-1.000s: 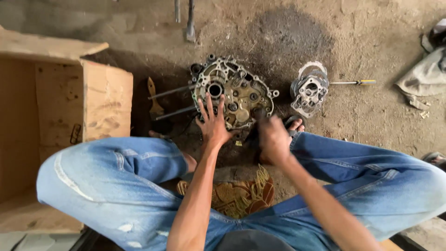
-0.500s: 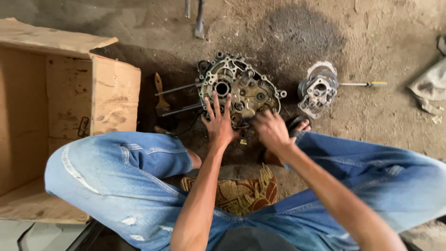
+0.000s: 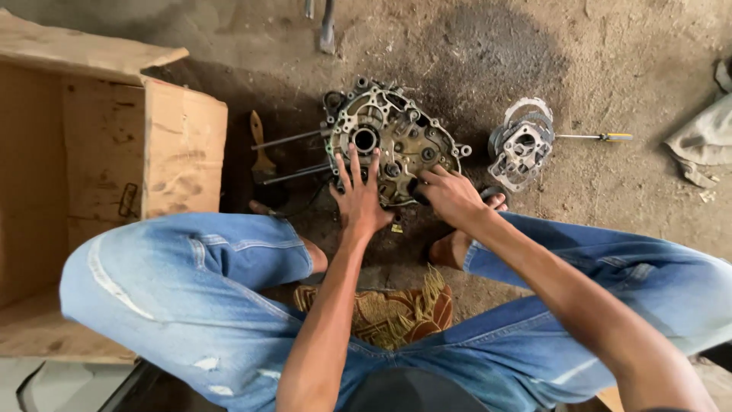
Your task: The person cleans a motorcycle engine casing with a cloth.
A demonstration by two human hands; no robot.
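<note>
We see an engine crankcase half (image 3: 393, 141) on the dirt floor (image 3: 610, 198) between our knees, our left hand (image 3: 358, 200) pressed flat on it with fingers spread, our right hand (image 3: 450, 194) curled at its near edge around something hidden, and the casting looks heavy, rigid, greasy, best gripped by its rim.

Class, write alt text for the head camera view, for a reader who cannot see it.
A seated person in blue jeans presses the left hand flat on a metal engine casing on a dirt floor, the right hand at its lower edge. An open cardboard box stands left, a smaller metal part and screwdriver right.
</note>
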